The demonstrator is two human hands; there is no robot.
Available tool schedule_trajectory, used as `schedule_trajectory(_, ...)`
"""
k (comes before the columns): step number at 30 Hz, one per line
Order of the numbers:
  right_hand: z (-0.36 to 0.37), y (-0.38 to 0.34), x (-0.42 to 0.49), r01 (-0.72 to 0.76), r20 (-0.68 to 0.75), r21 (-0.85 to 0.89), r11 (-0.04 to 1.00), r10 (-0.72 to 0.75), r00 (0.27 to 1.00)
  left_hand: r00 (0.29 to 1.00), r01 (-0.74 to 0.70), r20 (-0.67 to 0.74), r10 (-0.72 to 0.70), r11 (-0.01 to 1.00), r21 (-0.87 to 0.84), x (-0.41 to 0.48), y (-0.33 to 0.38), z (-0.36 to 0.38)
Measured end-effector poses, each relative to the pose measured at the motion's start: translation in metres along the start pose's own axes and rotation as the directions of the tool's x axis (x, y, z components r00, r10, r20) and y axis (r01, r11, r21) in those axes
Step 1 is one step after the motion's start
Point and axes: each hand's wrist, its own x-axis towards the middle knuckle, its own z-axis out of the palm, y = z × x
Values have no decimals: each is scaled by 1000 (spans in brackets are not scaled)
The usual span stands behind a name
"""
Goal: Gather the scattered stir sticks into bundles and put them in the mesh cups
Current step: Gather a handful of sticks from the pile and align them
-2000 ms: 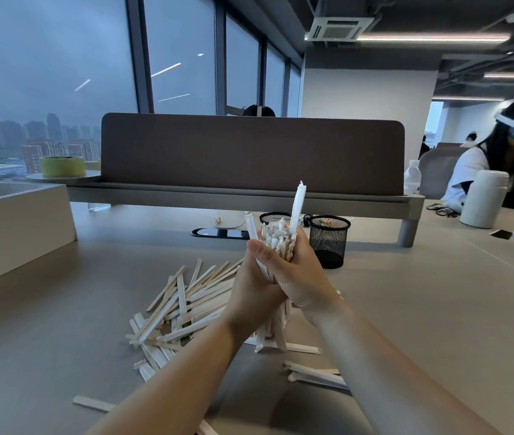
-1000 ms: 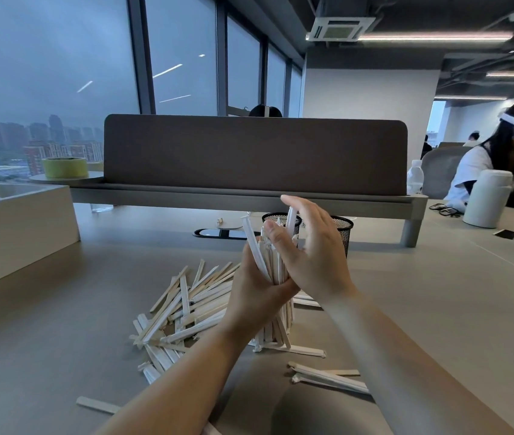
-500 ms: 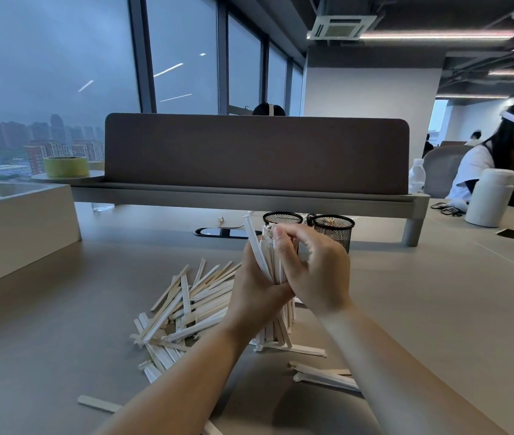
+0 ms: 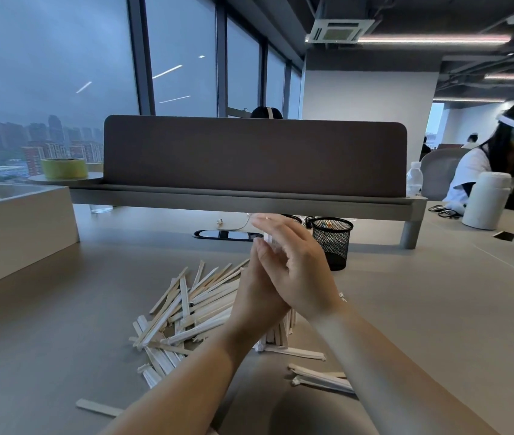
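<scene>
An upright bundle of stir sticks stands on the grey table, mostly hidden between my hands; only its foot and a bit of its top show. My left hand grips it from the left. My right hand lies against its right side, fingers straight and pointing up. A loose pile of stir sticks lies just left of the hands. A black mesh cup stands behind my right hand. The rim of a second mesh cup peeks out above my fingers.
Stray sticks lie at the right, under the bundle and near the front edge. A beige box stands left, a brown divider behind. A white flask and a seated person are at far right.
My right hand has opened from a curled hold at the bundle's top to flat fingers along its side. The tall stick that stood out has been pushed down into the bundle.
</scene>
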Motion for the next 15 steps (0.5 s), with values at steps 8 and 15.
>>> schedule_trajectory(8,3,5,-5,-49,-118,49,998,54,992,1000,23,-10,-23,997,-80,-4,-4,3)
schedule_trajectory(15,-3,-10,6,-217,-46,156,964,227,973,1000,23,18,-20,990,-139,3,8,-2)
